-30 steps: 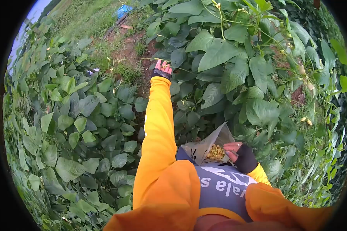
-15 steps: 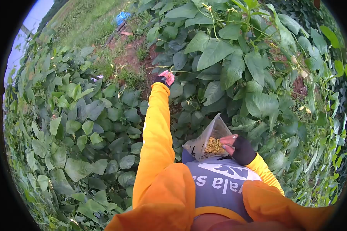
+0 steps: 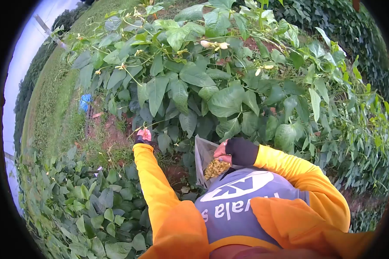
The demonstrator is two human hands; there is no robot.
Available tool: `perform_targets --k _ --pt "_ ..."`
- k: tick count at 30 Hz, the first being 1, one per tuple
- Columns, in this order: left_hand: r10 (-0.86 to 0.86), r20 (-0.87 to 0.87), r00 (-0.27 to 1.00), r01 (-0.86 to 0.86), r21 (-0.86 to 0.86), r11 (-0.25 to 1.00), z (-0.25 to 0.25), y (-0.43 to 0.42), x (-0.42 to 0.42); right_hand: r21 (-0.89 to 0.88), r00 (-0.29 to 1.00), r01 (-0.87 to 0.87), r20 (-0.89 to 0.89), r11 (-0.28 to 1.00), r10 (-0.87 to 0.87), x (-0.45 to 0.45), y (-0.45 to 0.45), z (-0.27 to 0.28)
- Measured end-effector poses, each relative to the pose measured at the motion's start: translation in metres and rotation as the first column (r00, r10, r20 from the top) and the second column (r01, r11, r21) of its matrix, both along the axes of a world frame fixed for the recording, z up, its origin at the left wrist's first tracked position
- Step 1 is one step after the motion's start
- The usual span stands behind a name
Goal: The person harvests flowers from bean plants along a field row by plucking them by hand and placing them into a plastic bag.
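Bag (image 3: 200,162) part-filled with yellow blossoms (image 3: 214,169); right hand (image 3: 241,151) at its mouth, grip unclear; left hand (image 3: 144,135) beyond, fingers pinching vine (image 3: 159,122); flowers (image 3: 222,45) unpicked behind.

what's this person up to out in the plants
A person in orange sleeves stands among leafy green plants. Their left hand is stretched out to a thin stem beside the leaves. Their right hand is at the mouth of a clear plastic bag, held against the body, with a heap of yellowish pickings inside.
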State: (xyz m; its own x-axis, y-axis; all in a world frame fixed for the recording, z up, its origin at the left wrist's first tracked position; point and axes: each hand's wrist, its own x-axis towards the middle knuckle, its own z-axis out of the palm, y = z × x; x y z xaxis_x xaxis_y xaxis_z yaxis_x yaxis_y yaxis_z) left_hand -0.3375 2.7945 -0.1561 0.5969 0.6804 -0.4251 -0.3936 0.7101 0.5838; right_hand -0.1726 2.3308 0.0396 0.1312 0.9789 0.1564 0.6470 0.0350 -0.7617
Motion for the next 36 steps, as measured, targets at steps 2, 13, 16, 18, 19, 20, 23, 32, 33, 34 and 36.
perform_targets --k 2,13,16,18,19,20,23,32,33,34,36 --pt "-0.086 -0.090 0.992 0.091 0.047 0.995 0.000 0.002 -0.011 0.027 1.000 -0.014 0.007 1.000 0.014 0.005 0.001 0.001" --pt "-0.163 -0.314 0.935 0.241 0.229 0.943 0.098 -0.116 -0.049 0.556 0.861 0.436 -0.028 0.708 -0.508 0.101 0.010 0.163" --pt "-0.461 -0.421 0.781 0.613 0.374 0.696 0.152 -0.197 -0.027 0.724 0.724 0.520 -0.092 0.453 -0.684 0.157 0.026 0.212" --pt "-0.520 -0.567 0.639 0.758 0.351 0.549 0.158 -0.241 -0.014 0.632 0.754 0.577 -0.170 0.517 -0.634 0.187 0.040 0.240" --pt "-0.531 -0.658 0.534 0.838 0.331 0.434 0.163 -0.261 -0.006 0.760 0.570 0.524 0.021 0.384 -0.821 0.225 0.074 0.238" --pt "-0.465 -0.774 0.431 0.900 0.326 0.290 0.148 -0.269 -0.006 0.533 0.451 0.633 0.334 0.561 -0.827 0.235 0.084 0.255" --pt "0.095 -0.994 0.058 0.930 0.019 -0.367 0.105 -0.273 -0.008 0.374 0.297 0.536 0.756 0.757 -0.584 0.290 0.103 0.267" --pt "0.085 -0.990 0.116 0.893 0.067 -0.444 0.104 -0.268 -0.032 0.056 0.251 0.568 0.938 0.821 -0.238 0.338 0.119 0.250" --pt "0.071 -0.990 0.118 0.902 0.077 -0.426 0.108 -0.271 -0.029 0.044 0.258 0.561 0.939 0.827 -0.225 0.340 0.121 0.250" --pt "0.066 -0.991 0.119 0.904 0.081 -0.419 0.111 -0.275 -0.026 0.038 0.271 0.557 0.936 0.830 -0.225 0.343 0.121 0.249" --pt "0.032 -0.990 0.135 0.909 0.111 -0.401 0.106 -0.279 -0.023 0.032 0.286 0.538 0.933 0.842 -0.218 0.346 0.121 0.244"
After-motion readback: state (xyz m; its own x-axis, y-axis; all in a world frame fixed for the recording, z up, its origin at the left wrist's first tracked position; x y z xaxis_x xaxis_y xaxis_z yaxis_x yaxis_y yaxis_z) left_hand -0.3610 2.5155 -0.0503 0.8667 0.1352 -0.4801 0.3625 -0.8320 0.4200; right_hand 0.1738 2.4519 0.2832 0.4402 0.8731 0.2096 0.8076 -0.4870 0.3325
